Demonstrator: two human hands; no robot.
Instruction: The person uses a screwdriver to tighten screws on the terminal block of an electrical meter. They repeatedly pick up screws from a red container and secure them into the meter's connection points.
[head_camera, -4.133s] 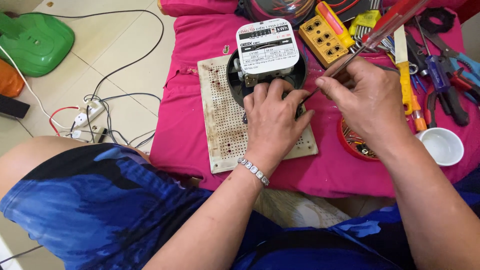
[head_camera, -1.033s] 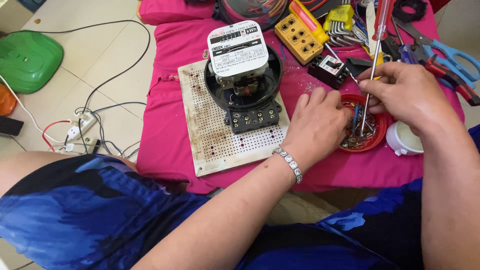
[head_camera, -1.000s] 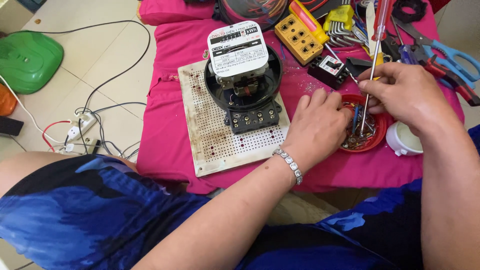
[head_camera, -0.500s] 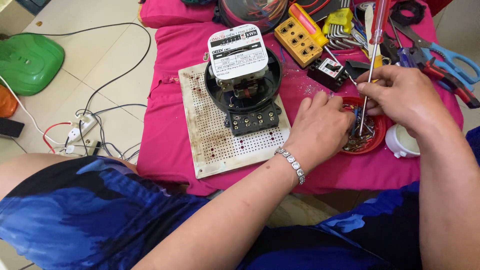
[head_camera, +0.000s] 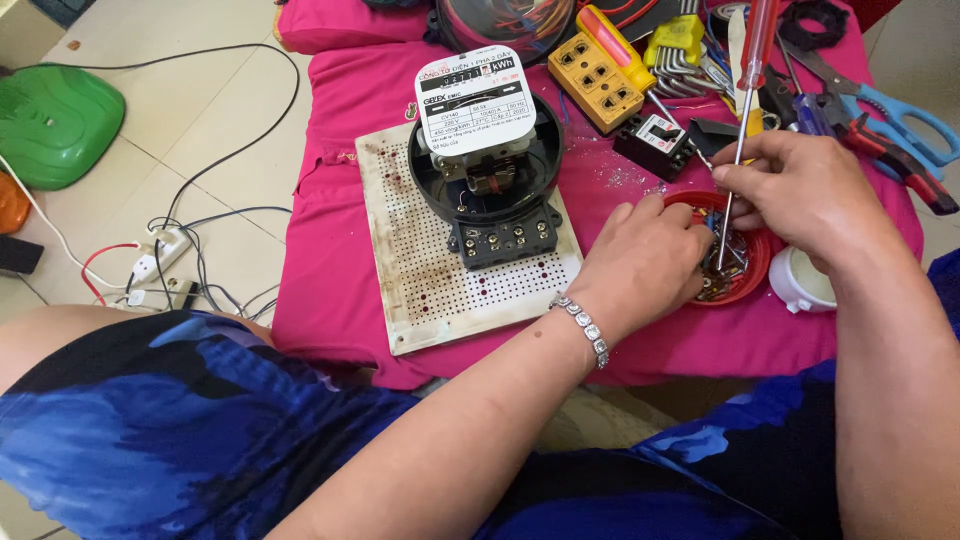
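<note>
Right hand (head_camera: 800, 195) clamps a red-handled screwdriver (head_camera: 745, 110) upright over the red dish (head_camera: 755, 265) (holding small parts); left hand (head_camera: 645, 265), fingers curled together, reaches into the dish.

The fingertips of the left hand (head_camera: 645, 265) are hidden inside the red dish (head_camera: 752, 283), and whether anything is pinched there cannot be told. The dish's contents are too small to be made out. The screwdriver (head_camera: 745, 110) gripped by the right hand (head_camera: 805, 195) is cut off by the top edge, as is the dome (head_camera: 500, 20) beyond it. The scissors (head_camera: 900, 120) are cropped at the right edge.
</note>
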